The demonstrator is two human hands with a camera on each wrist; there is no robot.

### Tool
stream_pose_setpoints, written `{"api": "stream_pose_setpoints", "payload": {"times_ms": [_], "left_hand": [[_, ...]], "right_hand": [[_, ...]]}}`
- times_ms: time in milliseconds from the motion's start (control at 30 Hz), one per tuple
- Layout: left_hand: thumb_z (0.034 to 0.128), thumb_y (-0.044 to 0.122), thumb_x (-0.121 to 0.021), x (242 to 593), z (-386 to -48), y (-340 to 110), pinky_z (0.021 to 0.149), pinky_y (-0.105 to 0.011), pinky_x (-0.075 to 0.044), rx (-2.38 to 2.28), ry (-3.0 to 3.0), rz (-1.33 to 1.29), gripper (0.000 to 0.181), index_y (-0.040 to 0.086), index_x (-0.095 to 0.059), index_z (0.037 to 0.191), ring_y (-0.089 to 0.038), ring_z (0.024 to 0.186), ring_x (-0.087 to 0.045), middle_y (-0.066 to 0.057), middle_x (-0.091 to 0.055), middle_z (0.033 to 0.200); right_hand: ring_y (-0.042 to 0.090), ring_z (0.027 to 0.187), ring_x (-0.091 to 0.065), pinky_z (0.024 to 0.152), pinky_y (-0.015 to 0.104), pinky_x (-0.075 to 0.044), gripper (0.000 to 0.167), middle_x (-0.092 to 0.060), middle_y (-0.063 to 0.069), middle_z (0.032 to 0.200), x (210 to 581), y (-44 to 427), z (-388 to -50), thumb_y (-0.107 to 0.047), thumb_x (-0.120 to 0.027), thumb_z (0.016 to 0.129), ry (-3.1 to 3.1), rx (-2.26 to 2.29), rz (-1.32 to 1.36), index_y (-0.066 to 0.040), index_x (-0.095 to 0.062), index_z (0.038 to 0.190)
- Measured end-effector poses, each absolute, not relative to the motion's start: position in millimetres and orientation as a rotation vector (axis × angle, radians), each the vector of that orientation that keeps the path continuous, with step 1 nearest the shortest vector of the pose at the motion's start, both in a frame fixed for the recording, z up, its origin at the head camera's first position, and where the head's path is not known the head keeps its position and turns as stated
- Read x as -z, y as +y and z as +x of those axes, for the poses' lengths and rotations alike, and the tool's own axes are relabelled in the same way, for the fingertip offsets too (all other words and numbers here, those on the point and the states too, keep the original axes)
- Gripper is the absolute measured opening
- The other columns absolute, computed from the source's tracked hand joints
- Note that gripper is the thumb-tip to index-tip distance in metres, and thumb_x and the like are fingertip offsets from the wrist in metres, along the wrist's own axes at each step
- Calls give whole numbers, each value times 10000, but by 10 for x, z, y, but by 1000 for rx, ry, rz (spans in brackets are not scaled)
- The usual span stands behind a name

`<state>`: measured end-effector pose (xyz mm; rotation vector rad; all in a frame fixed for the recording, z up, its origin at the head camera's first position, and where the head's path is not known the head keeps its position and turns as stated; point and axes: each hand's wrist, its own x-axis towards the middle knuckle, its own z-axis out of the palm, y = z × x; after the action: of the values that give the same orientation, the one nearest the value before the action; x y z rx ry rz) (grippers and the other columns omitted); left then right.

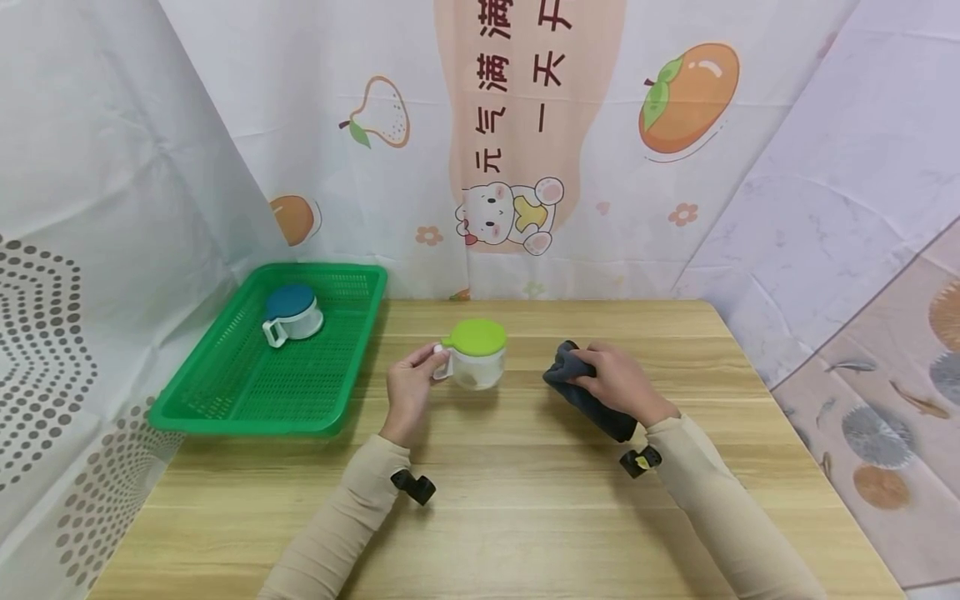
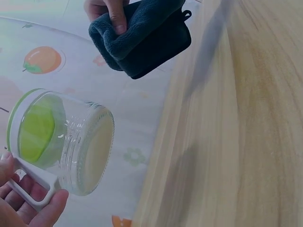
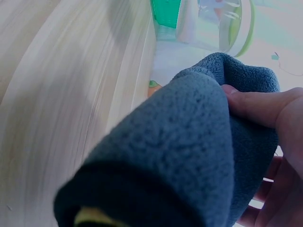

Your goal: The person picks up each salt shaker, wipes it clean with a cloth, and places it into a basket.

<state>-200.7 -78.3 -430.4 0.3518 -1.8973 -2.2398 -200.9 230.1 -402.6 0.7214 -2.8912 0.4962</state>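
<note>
My left hand (image 1: 411, 387) grips the white handle (image 2: 35, 182) of a clear glass jar (image 1: 480, 371) with a bright green lid (image 1: 480, 336). In the left wrist view the jar (image 2: 83, 142) is see-through, and it hangs above the wooden table. To its right, my right hand (image 1: 618, 383) pinches a folded dark blue-grey cloth (image 1: 592, 404) between thumb and fingers. Fleecy fabric fills much of the right wrist view, where the thumb presses on the cloth (image 3: 189, 123). A gap separates cloth and jar.
A green plastic basket (image 1: 347, 400) stands at the left of the wooden table (image 1: 495, 517). Inside it sits a similar jar with a blue lid (image 1: 291, 300). A printed curtain (image 1: 405, 200) hangs behind the table's back edge.
</note>
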Motion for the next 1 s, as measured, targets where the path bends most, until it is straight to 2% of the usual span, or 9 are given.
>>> {"api": "stream_pose_setpoints", "payload": {"times_ms": [333, 567, 800, 1000], "left_hand": [[871, 45, -715, 4176, -2078, -868, 673, -219, -590, 2271, -1844, 410, 315, -73, -671, 1160, -16, 824, -672, -177, -681, 1158], [859, 26, -722, 4078, -2146, -934, 633, -250, -597, 2234, -1834, 374, 309, -86, -677, 1143, -47, 789, -677, -77, -718, 994], [872, 49, -717, 3950, -2220, -1037, 662, -251, -601, 2194, -1831, 325, 301, -64, -683, 1148, -67, 846, -669, -121, -700, 1063], [871, 71, -724, 3842, -2287, -1133, 664, -252, -602, 2165, -1806, 302, 308, -58, -683, 1149, -52, 815, -676, -6, -702, 937]], "right_hand": [[279, 841, -647, 734, 435, -545, 401, -667, 118, 959, 4017, 2339, -2012, -179, -738, 867, -2895, -488, 722, -21, -661, 1228], [284, 844, -642, 735, 439, -546, 403, -658, 123, 966, 3993, 2369, -1977, -167, -738, 865, -2900, -468, 717, -12, -658, 1229], [274, 828, -639, 731, 435, -547, 412, -659, 120, 959, 3951, 2378, -1924, -176, -747, 858, -2885, -455, 733, -15, -661, 1228], [292, 841, -651, 743, 449, -552, 411, -667, 129, 956, 3940, 2397, -1927, -167, -750, 853, -2881, -463, 726, -10, -663, 1223]]}}
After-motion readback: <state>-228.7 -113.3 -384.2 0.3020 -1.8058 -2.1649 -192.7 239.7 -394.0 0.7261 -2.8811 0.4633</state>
